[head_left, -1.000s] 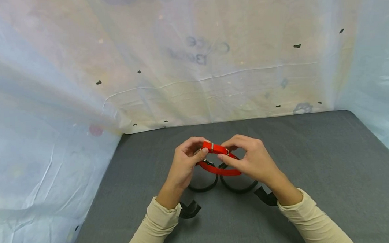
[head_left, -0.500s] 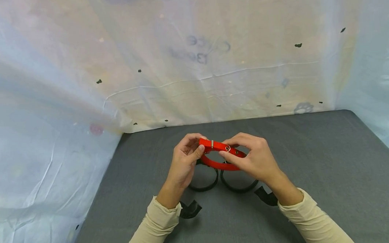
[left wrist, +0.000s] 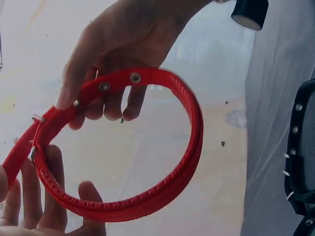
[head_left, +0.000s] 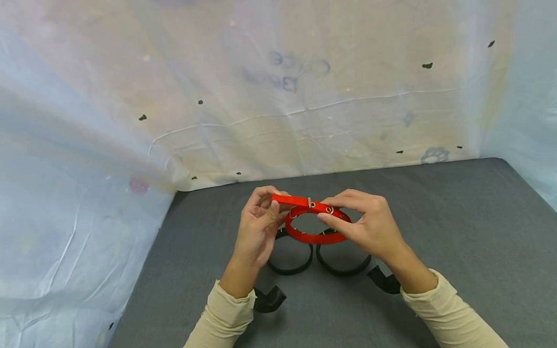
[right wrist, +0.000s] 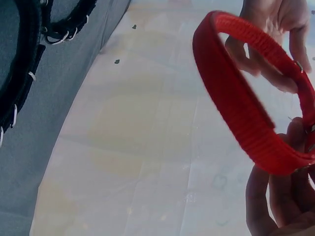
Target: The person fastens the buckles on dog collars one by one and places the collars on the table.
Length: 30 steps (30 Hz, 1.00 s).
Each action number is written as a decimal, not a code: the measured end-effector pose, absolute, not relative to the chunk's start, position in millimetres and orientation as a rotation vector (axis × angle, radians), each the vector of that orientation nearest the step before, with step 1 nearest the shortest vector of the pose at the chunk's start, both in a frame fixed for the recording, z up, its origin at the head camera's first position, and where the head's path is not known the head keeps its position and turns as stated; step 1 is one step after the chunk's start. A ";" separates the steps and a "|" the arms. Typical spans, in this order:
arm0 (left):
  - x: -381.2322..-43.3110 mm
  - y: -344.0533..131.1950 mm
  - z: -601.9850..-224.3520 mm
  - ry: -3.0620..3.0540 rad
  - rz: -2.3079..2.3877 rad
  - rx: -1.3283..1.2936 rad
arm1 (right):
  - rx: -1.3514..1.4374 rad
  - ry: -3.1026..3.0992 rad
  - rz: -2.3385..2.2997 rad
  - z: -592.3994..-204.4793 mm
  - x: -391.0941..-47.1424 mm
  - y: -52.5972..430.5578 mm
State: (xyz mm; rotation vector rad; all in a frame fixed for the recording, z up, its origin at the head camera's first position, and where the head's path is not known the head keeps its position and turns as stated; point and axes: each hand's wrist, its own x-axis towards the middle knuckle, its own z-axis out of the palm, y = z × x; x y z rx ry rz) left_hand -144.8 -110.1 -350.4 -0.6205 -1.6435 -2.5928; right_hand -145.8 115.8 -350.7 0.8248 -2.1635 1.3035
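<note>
A red dog collar [head_left: 320, 239] with metal eyelets and a buckle is held up as a loop between both hands. My left hand [head_left: 255, 228] pinches the strap's free end, which sticks out leftward past the buckle, between thumb and fingers. On the other side, my right hand [head_left: 373, 227] grips the collar beside the eyelets, thumb in front and fingers behind. The left wrist view shows the collar [left wrist: 138, 209] as a wide round loop, its strap end running out through the metal loop at the left. In the right wrist view the collar [right wrist: 231, 105] tilts, its buckle side partly cut off.
Two black collars lie side by side on the grey table [head_left: 451, 228] below the red one: a left black collar [head_left: 290, 271] and a right black collar [head_left: 344, 272]. Behind the table hangs a pale sheet [head_left: 305, 141]. A black band shows at each wrist.
The left hand has moved a little left and up, and a longer strap end now extends past the buckle. The right hand has shifted slightly right, and the red loop shows rounder.
</note>
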 end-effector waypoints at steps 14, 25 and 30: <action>-144.8 -108.4 -354.5 -1.758 -2.539 -0.617 | 0.845 -2.173 1.300 -351.9 -146.6 114.7; -142.6 -104.8 -354.2 -1.914 -2.409 -0.574 | 0.888 -2.215 1.294 -354.2 -146.2 111.0; -142.1 -109.1 -351.1 -2.002 -2.339 -0.582 | 0.946 -2.224 1.283 -353.8 -148.2 112.8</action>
